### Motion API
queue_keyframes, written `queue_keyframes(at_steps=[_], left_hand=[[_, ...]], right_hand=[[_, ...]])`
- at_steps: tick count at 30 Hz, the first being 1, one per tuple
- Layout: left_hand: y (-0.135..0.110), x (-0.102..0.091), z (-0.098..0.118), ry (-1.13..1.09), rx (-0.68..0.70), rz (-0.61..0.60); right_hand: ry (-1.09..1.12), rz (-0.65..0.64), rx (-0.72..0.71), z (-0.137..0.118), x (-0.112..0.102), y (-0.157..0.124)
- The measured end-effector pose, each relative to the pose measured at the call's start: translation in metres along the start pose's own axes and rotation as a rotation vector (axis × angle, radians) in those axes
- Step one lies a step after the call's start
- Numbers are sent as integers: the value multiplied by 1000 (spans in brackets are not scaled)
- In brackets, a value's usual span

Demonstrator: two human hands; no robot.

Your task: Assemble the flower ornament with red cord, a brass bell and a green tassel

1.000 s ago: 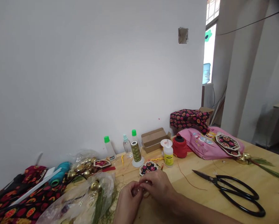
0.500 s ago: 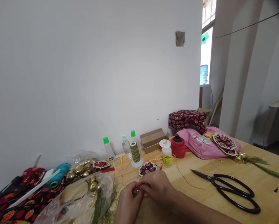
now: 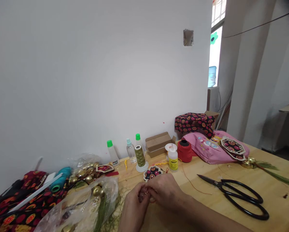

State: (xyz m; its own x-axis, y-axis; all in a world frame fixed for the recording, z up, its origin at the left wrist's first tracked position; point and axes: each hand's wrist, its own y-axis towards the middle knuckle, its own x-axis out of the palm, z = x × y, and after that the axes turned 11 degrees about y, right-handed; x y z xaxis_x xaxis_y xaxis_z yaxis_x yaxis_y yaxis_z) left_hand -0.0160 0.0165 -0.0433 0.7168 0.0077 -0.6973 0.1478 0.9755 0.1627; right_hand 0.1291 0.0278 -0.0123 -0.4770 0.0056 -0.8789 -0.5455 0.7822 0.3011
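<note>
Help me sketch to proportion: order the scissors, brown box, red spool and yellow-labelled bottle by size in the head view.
Scissors, though nearer the camera
Brown box
Red spool and yellow-labelled bottle: too alike to rank

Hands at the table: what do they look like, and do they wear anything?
The left hand and right hand are human and ungloved. The right forearm shows no sleeve, watch or bracelet. The fingers are partly hidden, so rings can't be ruled out.

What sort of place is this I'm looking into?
Probably a small craft workshop: black scissors, an olive thread spool and a scallop-edged ornament share the wooden table.
</note>
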Motion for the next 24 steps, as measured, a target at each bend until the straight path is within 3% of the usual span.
queue_keyframes(at_steps=[4, 13, 17, 24], left_hand=[[0, 3, 2, -20, 11, 45], [-4, 3, 13, 288, -10, 121], [-5, 0, 17, 284, -14, 96], [-3, 2, 11, 206, -8, 107]], right_hand=[[-46, -5, 5, -5, -2, -1], [-37, 71, 56, -1, 8, 0], [20, 115, 131, 0, 10, 0], [83, 67, 80, -1, 8, 3]])
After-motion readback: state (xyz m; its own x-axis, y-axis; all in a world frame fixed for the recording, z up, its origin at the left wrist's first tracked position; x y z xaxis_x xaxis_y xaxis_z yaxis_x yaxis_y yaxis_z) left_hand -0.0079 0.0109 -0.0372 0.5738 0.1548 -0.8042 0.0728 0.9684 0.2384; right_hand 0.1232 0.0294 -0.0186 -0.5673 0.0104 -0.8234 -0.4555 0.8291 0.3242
